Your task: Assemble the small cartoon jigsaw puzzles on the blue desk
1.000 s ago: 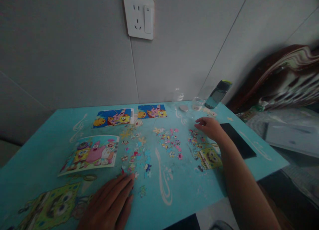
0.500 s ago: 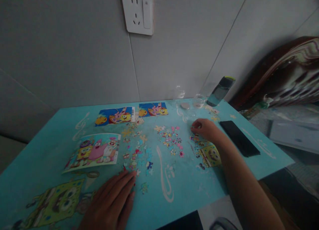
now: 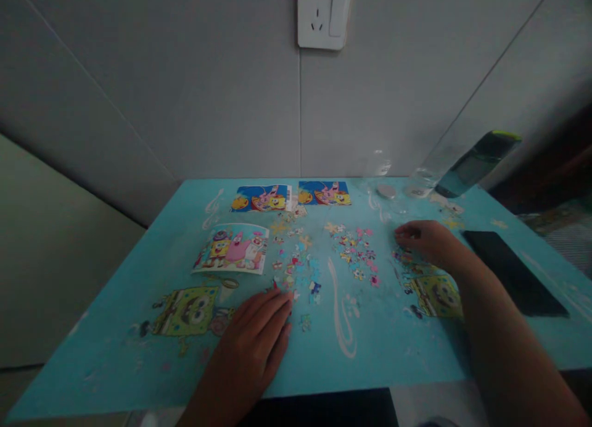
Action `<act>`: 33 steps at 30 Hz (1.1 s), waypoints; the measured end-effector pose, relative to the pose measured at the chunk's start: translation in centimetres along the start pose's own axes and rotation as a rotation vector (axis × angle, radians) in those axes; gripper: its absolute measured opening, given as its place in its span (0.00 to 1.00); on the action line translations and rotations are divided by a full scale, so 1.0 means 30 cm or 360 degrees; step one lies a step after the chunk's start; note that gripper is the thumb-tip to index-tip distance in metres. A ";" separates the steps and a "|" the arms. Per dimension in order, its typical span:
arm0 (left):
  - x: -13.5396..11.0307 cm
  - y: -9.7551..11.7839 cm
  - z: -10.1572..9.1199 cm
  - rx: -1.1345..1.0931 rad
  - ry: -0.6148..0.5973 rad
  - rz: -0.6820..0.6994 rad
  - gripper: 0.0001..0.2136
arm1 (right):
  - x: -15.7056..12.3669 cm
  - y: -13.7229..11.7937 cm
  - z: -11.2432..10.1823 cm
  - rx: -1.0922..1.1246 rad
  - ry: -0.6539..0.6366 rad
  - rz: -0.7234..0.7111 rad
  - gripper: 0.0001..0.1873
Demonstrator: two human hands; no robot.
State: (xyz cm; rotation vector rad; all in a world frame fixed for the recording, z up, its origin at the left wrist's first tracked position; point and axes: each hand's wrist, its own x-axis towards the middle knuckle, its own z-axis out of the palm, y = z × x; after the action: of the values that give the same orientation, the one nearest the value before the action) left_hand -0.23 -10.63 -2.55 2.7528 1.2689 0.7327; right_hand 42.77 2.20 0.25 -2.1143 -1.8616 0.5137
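Observation:
My left hand [image 3: 261, 331] lies flat on the light blue table top, fingers stretched out, its tips at the lower edge of a loose pile of small jigsaw pieces [image 3: 300, 268]. Farther right, my right hand [image 3: 428, 242] is closed, thumb and fingers curled together above the table. Whatever its fingertips hold, if anything, is too small to make out. Just below those fingers lie more jigsaw pieces [image 3: 403, 258]. Between the two hands a second pile of pink, white and yellow jigsaw pieces [image 3: 358, 252] is spread out.
A picture card with cartoon figures [image 3: 237, 249] lies left of the pieces. Two blue picture cards, one left [image 3: 261, 198] and one right [image 3: 324, 193], lie near the wall. At the back right are a clear container [image 3: 420, 183], a round lid [image 3: 386, 191], a dark bottle [image 3: 478, 165] and a black flat object [image 3: 513, 271].
The view has turned to the left, so the table and cards appear farther right. Both hands stay at about the same places on the table, in much the same pose.

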 end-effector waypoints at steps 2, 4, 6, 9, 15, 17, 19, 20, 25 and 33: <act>0.004 0.006 -0.005 -0.0024 -0.0005 -0.0020 0.18 | -0.003 -0.011 -0.006 -0.0031 0.0052 -0.0014 0.08; 0.008 0.010 -0.009 -0.0047 -0.0012 -0.0036 0.18 | -0.020 -0.054 -0.007 -0.0023 0.0137 -0.0120 0.09; 0.010 0.013 -0.011 -0.0059 -0.0008 -0.0035 0.17 | -0.057 -0.134 0.003 0.0119 0.0128 -0.0320 0.11; 0.014 0.017 -0.014 -0.0065 0.0002 -0.0029 0.16 | -0.149 -0.298 0.051 0.0537 -0.0238 -0.0565 0.14; 0.026 0.030 -0.026 -0.0066 -0.0003 -0.0053 0.14 | -0.309 -0.520 0.196 0.0699 -0.0626 -0.0990 0.05; 0.029 0.033 -0.029 -0.0076 -0.0015 -0.0041 0.13 | -0.327 -0.540 0.228 0.0699 -0.0618 -0.1058 0.05; 0.030 0.035 -0.031 -0.0091 -0.0026 -0.0031 0.14 | -0.331 -0.546 0.248 0.0667 -0.0582 -0.1091 0.04; 0.030 0.035 -0.031 -0.0096 -0.0031 -0.0028 0.14 | -0.330 -0.548 0.255 0.0644 -0.0553 -0.1105 0.04; 0.026 0.032 -0.026 -0.0099 -0.0038 -0.0038 0.14 | -0.315 -0.548 0.275 0.0473 -0.0389 -0.1193 0.04; 0.027 0.031 -0.026 -0.0125 -0.0045 -0.0022 0.15 | -0.302 -0.522 0.267 0.0207 -0.0291 -0.1233 0.10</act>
State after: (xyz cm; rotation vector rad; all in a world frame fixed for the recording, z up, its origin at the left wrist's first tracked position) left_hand 0.55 -10.80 -1.33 2.6802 1.2253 0.7241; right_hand 24.31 -4.92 0.55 -1.1431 -2.4511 0.6120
